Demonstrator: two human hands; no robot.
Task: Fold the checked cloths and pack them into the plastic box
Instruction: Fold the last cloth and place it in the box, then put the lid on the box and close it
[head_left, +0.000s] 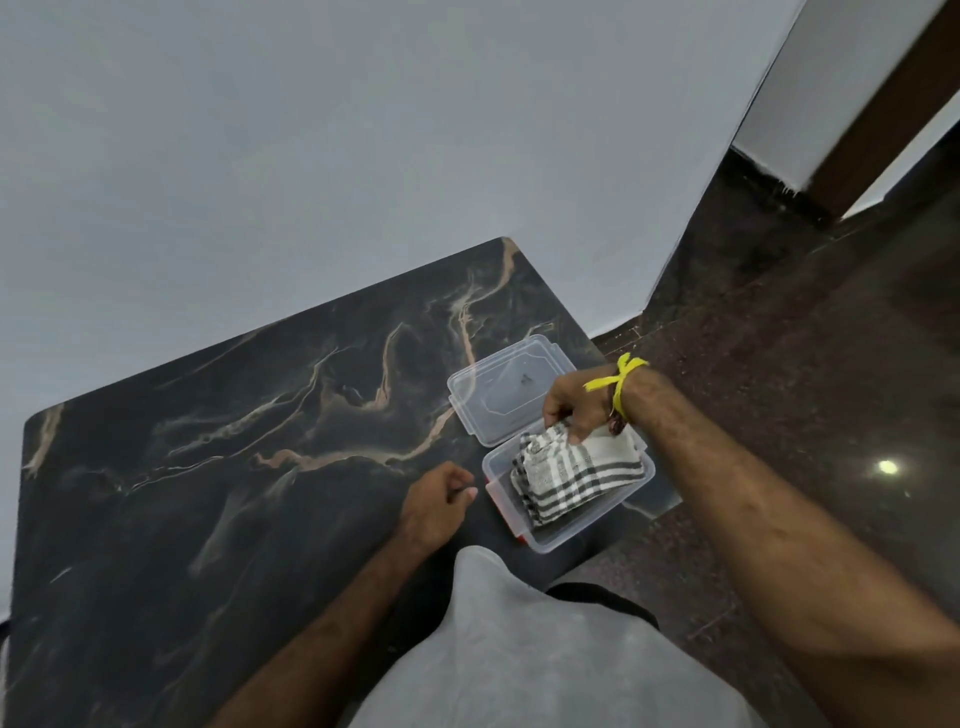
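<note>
Lid (506, 391) beside box (566, 535), seemingly touching.

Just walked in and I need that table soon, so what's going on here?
A person is packing folded checked cloths into a clear plastic box at the right edge of the dark marble table. The right hand, with a yellow band at the wrist, grips the far end of the cloths in the box. The left hand rests loosely curled on the table beside the box, holding nothing. The lid lies open behind the box.
</note>
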